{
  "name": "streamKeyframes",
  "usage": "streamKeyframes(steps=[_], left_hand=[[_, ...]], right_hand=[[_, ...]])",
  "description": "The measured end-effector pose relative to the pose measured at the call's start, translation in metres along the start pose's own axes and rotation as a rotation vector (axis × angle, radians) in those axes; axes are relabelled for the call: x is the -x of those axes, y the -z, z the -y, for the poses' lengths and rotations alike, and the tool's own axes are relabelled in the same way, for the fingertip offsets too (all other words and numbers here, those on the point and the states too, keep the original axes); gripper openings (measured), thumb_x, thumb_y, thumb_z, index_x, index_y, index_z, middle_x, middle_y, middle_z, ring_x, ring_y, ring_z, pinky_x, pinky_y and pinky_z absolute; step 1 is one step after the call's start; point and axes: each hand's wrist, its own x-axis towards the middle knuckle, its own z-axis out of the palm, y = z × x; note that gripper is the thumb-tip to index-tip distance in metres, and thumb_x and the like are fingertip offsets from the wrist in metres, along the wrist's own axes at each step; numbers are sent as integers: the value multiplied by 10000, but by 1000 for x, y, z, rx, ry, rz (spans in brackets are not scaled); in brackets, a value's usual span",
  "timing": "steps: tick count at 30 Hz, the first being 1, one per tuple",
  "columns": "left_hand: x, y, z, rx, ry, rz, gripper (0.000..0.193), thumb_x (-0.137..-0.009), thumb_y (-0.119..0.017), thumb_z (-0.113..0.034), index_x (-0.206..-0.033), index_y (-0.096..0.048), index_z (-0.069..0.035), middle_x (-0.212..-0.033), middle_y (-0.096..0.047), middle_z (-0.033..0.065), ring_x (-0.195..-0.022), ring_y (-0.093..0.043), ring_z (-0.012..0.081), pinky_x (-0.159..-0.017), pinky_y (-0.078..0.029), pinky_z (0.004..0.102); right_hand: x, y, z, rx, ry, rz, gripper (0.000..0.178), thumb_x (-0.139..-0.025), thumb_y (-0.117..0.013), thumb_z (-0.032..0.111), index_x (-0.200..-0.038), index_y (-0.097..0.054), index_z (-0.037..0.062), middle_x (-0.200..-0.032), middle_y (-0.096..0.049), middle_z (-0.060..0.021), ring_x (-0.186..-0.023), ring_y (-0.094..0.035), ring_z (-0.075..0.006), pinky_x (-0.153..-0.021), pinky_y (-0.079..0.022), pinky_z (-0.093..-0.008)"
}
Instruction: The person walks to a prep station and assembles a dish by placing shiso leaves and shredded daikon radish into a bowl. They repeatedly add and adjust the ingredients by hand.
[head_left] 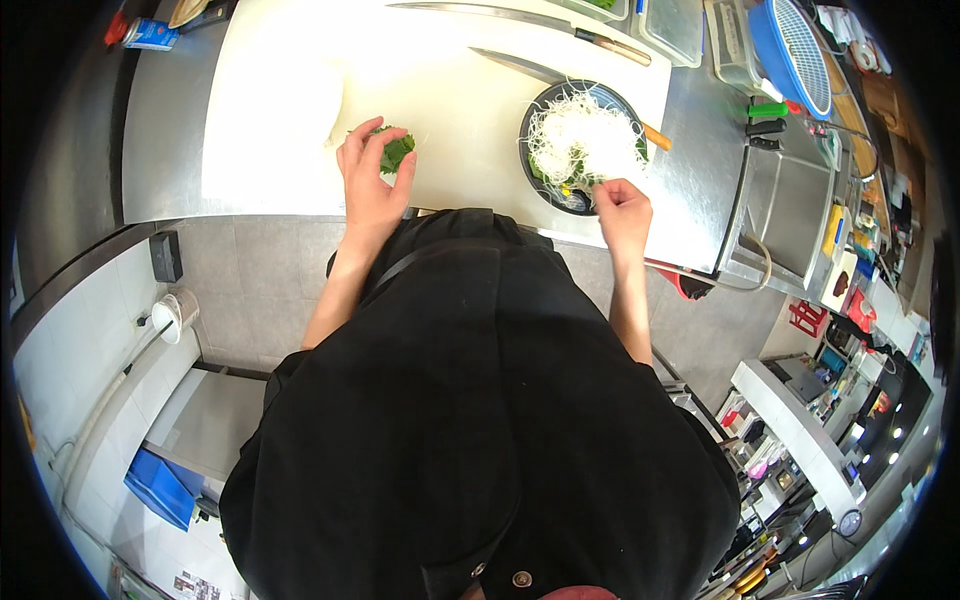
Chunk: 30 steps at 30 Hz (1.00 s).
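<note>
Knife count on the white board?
2: the far knife, at the top of view; the nearer knife, partly hidden by the black bowl. More could sit unseen beneath it.

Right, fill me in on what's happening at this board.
A person's left hand is curled around green leaves over the cutting board; whether it grips them is unclear. The right hand, fingers drawn together, is at the near right edge of a dark dish heaped with white shreds. A long knife lies at the board's far side; another knife is partly hidden by the dish.
</note>
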Motion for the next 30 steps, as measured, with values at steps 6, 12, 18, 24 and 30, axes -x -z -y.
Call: streamKeyframes(steps=[6,12,18,24,30], left_hand=[[6,-3,-3,78,26,90,254,-876,-708,-100,-1127,-683,-70,-1279,-585,152,-1191,-523,343,-1027,-431,438],[3,-7,-4,191,57,157,229,-890,-693,-96,-1115,-673,-62,-1216,-620,153,-1105,-594,323,-953,-486,403],[-7,-3,-27,346,194,348,205,-948,-679,-141,-1144,-683,-80,-1173,-662,62,-971,-636,223,-847,-487,334],[-51,-44,-82,463,-187,375,348,-996,-640,-182,-1331,-596,-99,-1227,-653,86,-1098,-621,230,-927,-487,352],[-91,-87,-120,838,14,968,476,-944,-648,-42,-1402,-525,-80,-1274,-638,68,-1205,-582,176,-1008,-467,344]], right_hand=[[-13,54,38,-279,-143,159,129,-910,-702,161,-874,-725,39,-595,-586,29,-505,-497,-29,-441,-334,-201],[-20,66,51,-333,-20,117,114,-946,-681,124,-917,-739,30,-619,-589,26,-534,-497,-27,-478,-343,-202],[-23,69,60,-329,222,161,50,-924,-691,44,-915,-715,0,-762,-636,15,-633,-522,-30,-579,-407,-202],[-30,74,78,-278,556,248,37,-856,-692,-37,-884,-675,-21,-856,-659,-20,-705,-543,-64,-636,-437,-213],[-30,76,91,-211,687,276,66,-844,-688,-43,-903,-688,-14,-855,-663,-26,-709,-544,-71,-649,-443,-220]])
